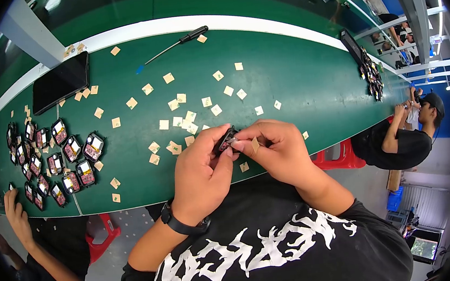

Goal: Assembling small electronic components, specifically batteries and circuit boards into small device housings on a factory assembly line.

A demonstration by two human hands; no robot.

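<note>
Pinched in my left hand [203,164] is a small black-cased device [227,139] with part of a reddish circuit board showing. My right hand [277,143] is closed, thumb and index fingertips pressed together at the device's right side. A small tan paper square [255,145] sticks out between those right-hand fingers. What lies right under the fingertips is hidden. Beyond my hands, several tan and whitish squares [190,115] are scattered over the green tabletop [305,73].
Several open black devices with circuit boards [72,148] cluster at the left, near a dark flat screen [61,83]. A screwdriver [193,34] lies at the back. More black parts [372,77] are heaped far right. A person's hand [16,212] rests left; another person [398,140] sits right.
</note>
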